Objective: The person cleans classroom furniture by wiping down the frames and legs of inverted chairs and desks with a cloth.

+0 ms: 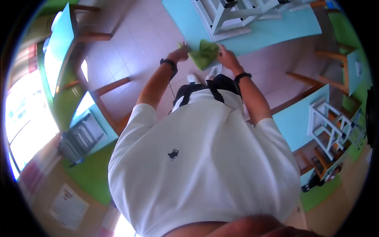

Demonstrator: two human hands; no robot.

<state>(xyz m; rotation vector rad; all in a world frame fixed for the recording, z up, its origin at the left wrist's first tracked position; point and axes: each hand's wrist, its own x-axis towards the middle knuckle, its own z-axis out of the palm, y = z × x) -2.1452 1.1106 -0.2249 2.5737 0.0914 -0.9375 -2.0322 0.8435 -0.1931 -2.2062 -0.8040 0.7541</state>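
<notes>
Turquoise, the broad flat-topped desk [272, 29] is carrying an upturned white-framed chair [233, 15] at its far side. Crumpled bright green cloth [204, 53] is lying at the desk's near edge, between both hands. Left hand [179, 53] and right hand [226, 55] are each pinching a side of it.

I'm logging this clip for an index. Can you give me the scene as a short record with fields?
left hand: grips one side of the green cloth
right hand: grips the other side of it
cloth: crumpled, at the near edge of the light blue table
on table: upturned white chair
wrists: dark band on each
floor: pale tiles
</notes>
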